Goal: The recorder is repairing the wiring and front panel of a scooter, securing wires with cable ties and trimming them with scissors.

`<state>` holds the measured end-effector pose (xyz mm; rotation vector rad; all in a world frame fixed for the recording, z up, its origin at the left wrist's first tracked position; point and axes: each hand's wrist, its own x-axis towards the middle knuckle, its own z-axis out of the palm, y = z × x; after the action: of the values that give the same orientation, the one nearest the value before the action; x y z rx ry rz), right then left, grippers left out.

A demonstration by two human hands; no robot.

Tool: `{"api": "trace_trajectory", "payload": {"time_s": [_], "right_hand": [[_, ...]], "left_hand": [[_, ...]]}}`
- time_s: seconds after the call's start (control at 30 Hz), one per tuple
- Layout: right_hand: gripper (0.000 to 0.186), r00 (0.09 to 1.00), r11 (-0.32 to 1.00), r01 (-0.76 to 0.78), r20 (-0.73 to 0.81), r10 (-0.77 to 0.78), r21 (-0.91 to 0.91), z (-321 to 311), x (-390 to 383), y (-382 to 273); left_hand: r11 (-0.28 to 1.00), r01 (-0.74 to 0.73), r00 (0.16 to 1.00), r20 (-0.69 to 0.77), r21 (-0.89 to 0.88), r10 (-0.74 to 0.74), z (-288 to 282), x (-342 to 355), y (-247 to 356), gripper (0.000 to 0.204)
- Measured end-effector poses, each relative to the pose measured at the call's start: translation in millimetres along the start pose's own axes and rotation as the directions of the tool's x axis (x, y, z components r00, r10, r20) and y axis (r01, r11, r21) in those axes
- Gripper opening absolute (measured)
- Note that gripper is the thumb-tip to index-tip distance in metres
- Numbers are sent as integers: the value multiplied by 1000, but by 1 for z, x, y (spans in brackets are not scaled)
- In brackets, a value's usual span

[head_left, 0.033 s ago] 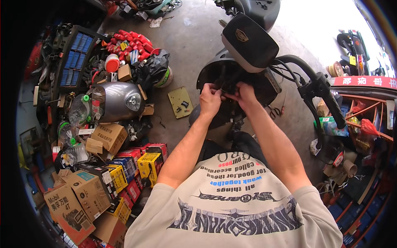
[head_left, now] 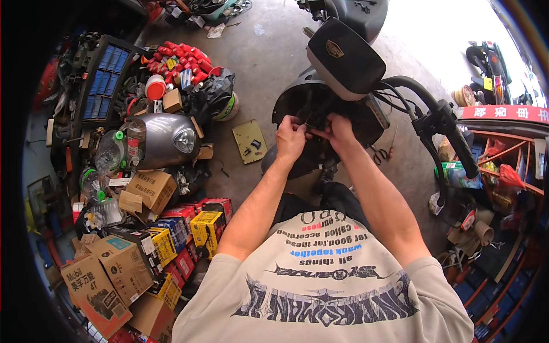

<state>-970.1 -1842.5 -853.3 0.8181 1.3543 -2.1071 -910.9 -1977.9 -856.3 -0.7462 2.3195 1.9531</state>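
Both of my hands are inside the open front housing [head_left: 289, 103] of a scooter, a dark rounded shell. My left hand [head_left: 290, 140] is closed, with thumb and fingertips pinched together at the housing's near left side. Just to its right, my right hand [head_left: 341, 132] is also closed, its fingers bent and one pointing toward the left fingertips. Whatever lies between the fingers is too small and dark to name. Above the hands sits the black dash cover [head_left: 346, 57] with a gold emblem. To the right extends the handlebar [head_left: 437, 117] with its cables.
On the floor left of the scooter lies a yellowish board [head_left: 249, 137] with small dark parts on it. A red-handled screwdriver [head_left: 391, 152] and pliers [head_left: 379, 155] lie to the right. Cardboard boxes [head_left: 117, 266], plastic bottles [head_left: 108, 151] and a grey headlight shell [head_left: 166, 140] crowd the left.
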Motion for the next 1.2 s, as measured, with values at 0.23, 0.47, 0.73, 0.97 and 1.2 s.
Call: {"api": "trace_trajectory", "payload": {"time_s": [0.23, 0.47, 0.73, 0.97, 1.2], "right_hand": [[16, 998, 1000, -15, -63, 14, -14, 3, 0, -3], [15, 997, 998, -12, -75, 8, -55, 11, -13, -10], [8, 996, 989, 88, 5, -88, -119, -7, -13, 9], [18, 961, 921, 245, -47, -271, -302, 1, -51, 48], [23, 792, 319, 378, 125, -598, -869, 0, -48, 34]], "left_hand": [[997, 66, 993, 99, 46, -71, -11, -2, 5, 10], [995, 100, 979, 177, 4, -99, -24, -10, 11, 9], [988, 125, 981, 162, -87, -110, -23, -14, 0, 10], [995, -17, 995, 104, 100, 7, -18, -10, -9, 16], [999, 22, 988, 153, -30, -17, -10, 4, -32, 22]]}}
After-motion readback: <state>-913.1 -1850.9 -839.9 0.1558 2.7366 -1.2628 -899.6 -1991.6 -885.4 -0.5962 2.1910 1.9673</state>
